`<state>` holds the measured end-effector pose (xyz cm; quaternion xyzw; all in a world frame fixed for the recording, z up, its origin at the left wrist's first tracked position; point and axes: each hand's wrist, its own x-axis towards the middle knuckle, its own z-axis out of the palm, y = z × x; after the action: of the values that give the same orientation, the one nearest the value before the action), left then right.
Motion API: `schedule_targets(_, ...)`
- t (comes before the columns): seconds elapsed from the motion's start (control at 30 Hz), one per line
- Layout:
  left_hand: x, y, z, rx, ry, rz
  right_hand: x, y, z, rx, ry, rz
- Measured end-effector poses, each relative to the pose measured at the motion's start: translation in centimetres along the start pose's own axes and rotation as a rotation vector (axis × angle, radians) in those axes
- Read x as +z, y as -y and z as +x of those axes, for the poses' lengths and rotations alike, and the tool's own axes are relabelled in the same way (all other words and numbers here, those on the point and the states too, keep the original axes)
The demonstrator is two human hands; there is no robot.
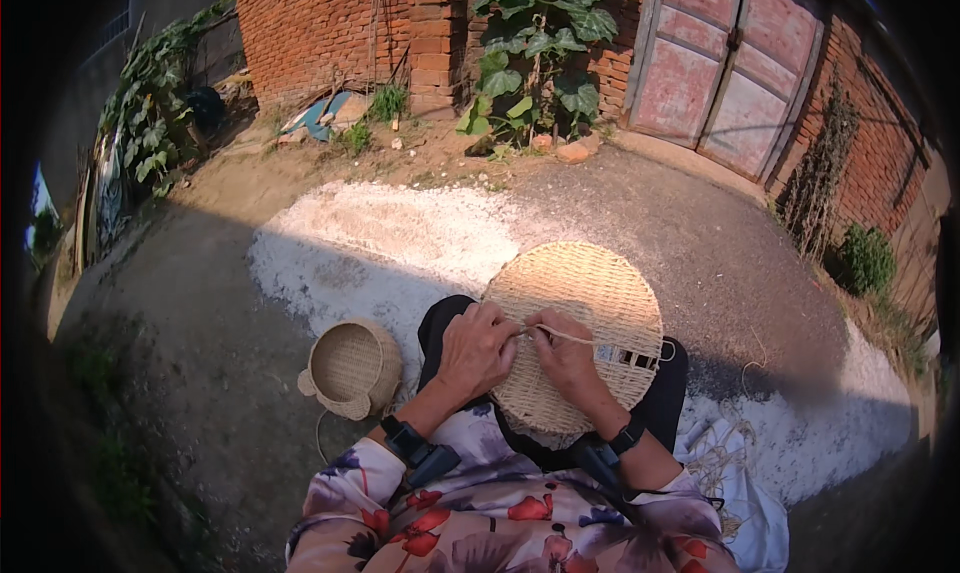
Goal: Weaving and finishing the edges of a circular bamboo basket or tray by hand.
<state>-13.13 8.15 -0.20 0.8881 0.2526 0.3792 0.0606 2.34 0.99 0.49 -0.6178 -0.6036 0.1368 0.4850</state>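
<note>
Disc (pixel 575 283) of pale weave, the only one in view, rests across your lap between two dark-trousered knees, its far part in sun and a gap in the weave near its right edge. At far left, leafy vines (pixel 150 138) climb beside a grey wall. Nearer, one round basket (pixel 388 363) of similar pale weave sits on the ground, two rounded tabs on its rim. Beyond it spreads a white patch (pixel 390 213), part sunlit, part shaded. Your left hand (pixel 478 345), one black band (pixel 405 439) at its wrist, pinches a single cord (pixel 575 335) over the disc, thumb against fingers. Just beside it, your right hand (pixel 565 365), wearing a second black band (pixel 628 435), grasps the same cord, which runs rightward to a loop at the disc's edge. Behind, one tall leafy plant (pixel 540 48) stands against red brick. Lower right, one white sheet (pixel 755 483) lies near your leg, with pale strands (pixel 712 463) too tangled to count. Above, two faded red doors (pixel 690 58) meet in a grey frame. At far right, one green bush (pixel 866 258) grows beside brickwork.
</note>
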Motion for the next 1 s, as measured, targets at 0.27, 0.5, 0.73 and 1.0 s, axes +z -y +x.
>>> schedule_targets(0.27,0.6,-1.7,0.0,-0.085,-0.205,-0.21,1.9,-0.8,0.6,-0.348,-0.125,-0.402)
schedule_targets(0.5,2.1,-1.7,-0.7,-0.092,-0.227,-0.151,0.7,-1.3,0.0,0.017,-0.202,-0.077)
schedule_targets(0.73,2.5,-1.9,-0.9,-0.095,-0.267,-0.079,-1.5,-1.3,2.4,0.494,-0.154,0.558)
schedule_targets(1.0,2.6,-2.4,-0.8,-0.126,-0.198,-0.061,-0.6,-1.0,1.5,0.53,-0.168,0.609)
